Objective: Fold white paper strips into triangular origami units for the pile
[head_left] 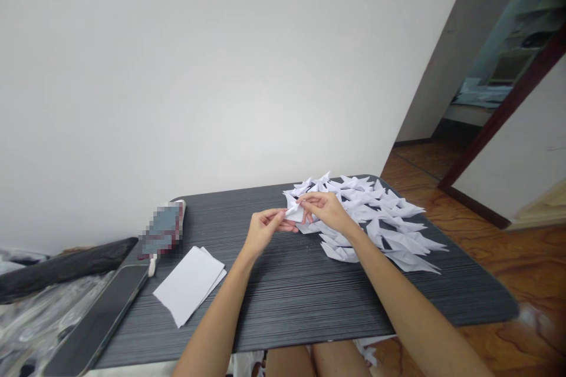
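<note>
Both my hands hold one small folded piece of white paper [293, 212] above the dark table. My left hand [268, 224] pinches its left end between thumb and fingers. At its right end, the thumb and fingers of my right hand [324, 208] are closed on it. The fingers partly cover the paper, so its full shape is hidden. Just behind and to the right of my hands lies a spread of several folded white paper shapes [400, 241] with pointed ends, like paper boats or birds.
A stack of flat white paper sheets [188, 285] lies on the left of the striped dark table [283, 306]. Beyond it are a blurred-out object [161, 230] and a dark phone [104, 309] at the left edge. A white wall [221, 70] rises behind the table.
</note>
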The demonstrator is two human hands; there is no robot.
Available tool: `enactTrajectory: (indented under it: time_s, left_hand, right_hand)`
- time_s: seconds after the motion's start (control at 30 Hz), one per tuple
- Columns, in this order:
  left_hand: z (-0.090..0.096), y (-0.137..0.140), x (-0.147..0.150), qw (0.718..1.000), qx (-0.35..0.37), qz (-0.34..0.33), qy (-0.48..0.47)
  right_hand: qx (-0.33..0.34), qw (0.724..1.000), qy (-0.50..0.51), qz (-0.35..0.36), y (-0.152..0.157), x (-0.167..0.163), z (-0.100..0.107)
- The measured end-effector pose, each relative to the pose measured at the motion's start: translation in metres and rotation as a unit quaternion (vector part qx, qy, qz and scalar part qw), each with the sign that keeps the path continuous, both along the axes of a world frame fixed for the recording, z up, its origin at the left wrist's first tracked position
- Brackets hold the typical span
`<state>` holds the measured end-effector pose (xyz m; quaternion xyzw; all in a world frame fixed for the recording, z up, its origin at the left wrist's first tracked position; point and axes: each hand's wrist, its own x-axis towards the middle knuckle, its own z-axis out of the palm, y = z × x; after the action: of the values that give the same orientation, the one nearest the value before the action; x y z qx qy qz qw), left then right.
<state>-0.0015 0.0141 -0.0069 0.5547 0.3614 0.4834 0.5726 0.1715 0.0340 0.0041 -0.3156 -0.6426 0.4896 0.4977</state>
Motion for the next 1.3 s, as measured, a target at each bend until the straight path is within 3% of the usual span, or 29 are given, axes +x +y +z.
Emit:
enactTrajectory:
  time_s: [0.13,0.37,0.5,0.77,1.03,1.3]
  left_hand:
    - [0.001,-0.002,0.002,1.0,0.02,0.012,-0.001]
    - [0.001,-0.004,0.004,0.995,0.061,0.061,0.04]
    - [0.001,-0.004,0.003,0.997,0.054,0.06,-0.006]
    - [0.0,-0.003,0.007,0.989,-0.026,0.073,-0.129]
    - [-0.002,-0.007,0.01,0.998,0.012,0.022,-0.064]
    - [-0.003,-0.007,0.012,0.997,0.013,0.049,-0.057]
  right_hand:
    - [-0.011,1.0,-0.004,-0.015,0.001,0.0,-0.002]
    - [-0.068,0.997,0.028,0.027,-0.002,-0.004,0.0]
    - [-0.084,0.994,0.043,0.055,0.002,-0.003,-0.005]
    - [-0.1,0.986,0.11,0.077,0.003,-0.004,-0.009]
    - [-0.053,0.996,0.003,0.078,-0.005,-0.005,0.0]
    - [-0.059,0.998,-0.023,0.022,-0.004,-0.006,0.002]
